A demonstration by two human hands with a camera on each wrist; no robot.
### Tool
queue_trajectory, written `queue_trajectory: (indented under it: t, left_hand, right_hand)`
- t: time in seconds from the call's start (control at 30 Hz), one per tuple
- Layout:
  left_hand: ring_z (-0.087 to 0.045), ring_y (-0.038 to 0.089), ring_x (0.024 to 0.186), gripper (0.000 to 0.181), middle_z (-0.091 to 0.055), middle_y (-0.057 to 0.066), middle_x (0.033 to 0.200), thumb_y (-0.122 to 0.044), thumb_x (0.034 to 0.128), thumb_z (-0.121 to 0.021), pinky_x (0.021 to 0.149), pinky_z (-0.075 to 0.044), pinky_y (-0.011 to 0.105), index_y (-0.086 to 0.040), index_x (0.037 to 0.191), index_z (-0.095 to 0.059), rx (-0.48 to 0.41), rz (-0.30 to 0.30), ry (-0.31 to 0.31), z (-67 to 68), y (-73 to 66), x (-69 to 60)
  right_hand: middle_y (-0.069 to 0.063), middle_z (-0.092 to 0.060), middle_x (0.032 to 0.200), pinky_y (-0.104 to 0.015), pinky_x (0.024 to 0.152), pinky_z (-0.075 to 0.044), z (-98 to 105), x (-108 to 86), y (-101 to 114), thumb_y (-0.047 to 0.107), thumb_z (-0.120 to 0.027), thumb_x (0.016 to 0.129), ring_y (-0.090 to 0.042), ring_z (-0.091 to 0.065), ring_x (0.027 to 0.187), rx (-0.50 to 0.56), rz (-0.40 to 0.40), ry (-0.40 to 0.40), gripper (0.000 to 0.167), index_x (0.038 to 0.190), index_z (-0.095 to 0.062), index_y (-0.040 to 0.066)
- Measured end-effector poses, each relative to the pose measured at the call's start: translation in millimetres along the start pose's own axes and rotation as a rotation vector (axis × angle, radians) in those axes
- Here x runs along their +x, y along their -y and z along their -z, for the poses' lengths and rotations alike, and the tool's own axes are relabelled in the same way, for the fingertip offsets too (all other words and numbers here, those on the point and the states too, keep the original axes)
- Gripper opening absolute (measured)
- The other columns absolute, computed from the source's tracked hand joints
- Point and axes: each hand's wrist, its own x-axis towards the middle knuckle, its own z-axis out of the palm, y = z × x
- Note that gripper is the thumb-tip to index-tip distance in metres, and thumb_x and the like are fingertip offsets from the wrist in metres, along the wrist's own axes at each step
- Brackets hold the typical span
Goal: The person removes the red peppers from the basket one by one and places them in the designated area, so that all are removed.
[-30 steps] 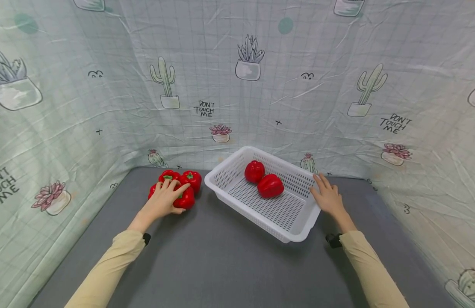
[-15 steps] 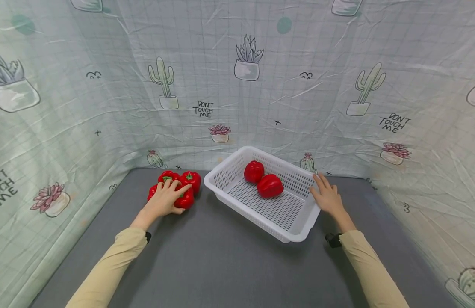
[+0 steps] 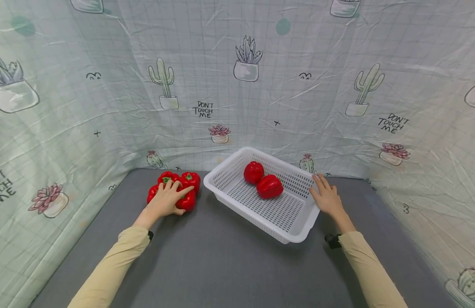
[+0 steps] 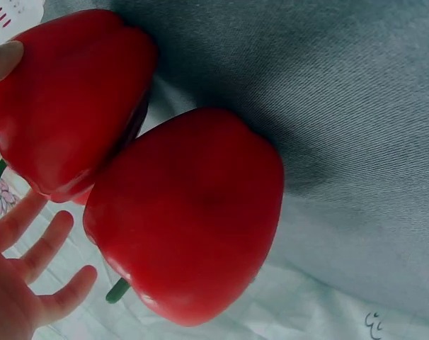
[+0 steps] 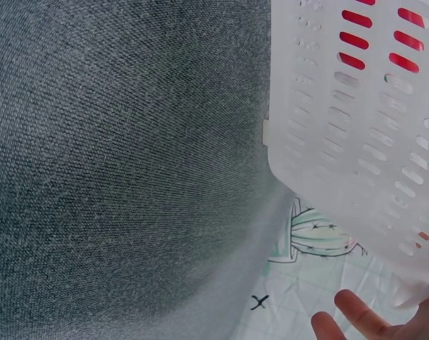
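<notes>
1. Red bell pepper, front right among four visible in a cluster, is sitting left of centre in the head frame on the grey table. It is lying beneath and just right of the left grip.
2. Axis: its rounded body is showing no marked long axis; the stem end is facing up under the hand.
3. Nearer hand: the left one is partly covering it. The right grip is lying well apart, right of centre, across the white basket.
4. Left grip: its fingers are standing widely spread. The left wrist view is showing the thumb touching the pepper at upper left and fingers fanning out at lower left. Whether it is bearing any weight cannot be told.
5. Right grip: its fingers are lying apart and nearly straight, touching the basket's right-hand end.
6. Basket: it is standing slantwise, long sides running from upper left to lower right, and is holding two red peppers touching one another.
</notes>
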Motion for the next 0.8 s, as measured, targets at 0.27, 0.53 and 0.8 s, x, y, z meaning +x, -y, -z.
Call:
queue_trajectory:
  t: [0.27,0.53,0.8]
  left_hand:
    - [-0.038,0.040,0.111,0.083,-0.045,0.021,0.115,-0.037,0.0602,-0.077,0.086,-0.032,0.064,-0.019,0.133,-0.041,-0.001,0.023,0.019,-0.6,-1.8,-0.1]
    - [-0.038,0.039,0.111,0.080,-0.045,0.019,0.115,-0.045,0.0642,-0.074,0.087,-0.031,0.063,-0.021,0.133,-0.040,-0.017,0.034,-0.030,-3.9,-3.2,-1.9]
    - [-0.043,0.039,0.108,0.070,-0.049,0.017,0.112,-0.043,0.0664,-0.072,0.086,-0.032,0.061,-0.017,0.126,-0.047,-0.002,0.051,-0.043,-3.6,-2.4,-1.3]
  right_hand:
    - [-0.018,-0.010,0.148,-0.070,0.085,-0.028,-0.1,-0.4,-0.9,0.035,-0.032,0.095,-0.055,-0.021,0.120,0.003,0.000,-0.007,0.056,0.142,-0.017,0.009]
    - [-0.018,-0.011,0.148,-0.069,0.083,-0.029,0.3,0.1,0.1,0.035,-0.031,0.095,-0.056,-0.022,0.119,0.003,0.002,-0.006,0.056,0.142,-0.017,0.008]
    - [-0.018,-0.011,0.148,-0.069,0.084,-0.029,-0.2,0.5,-1.1,0.036,-0.031,0.095,-0.056,-0.022,0.119,0.001,0.006,-0.013,0.057,0.142,-0.017,0.008]
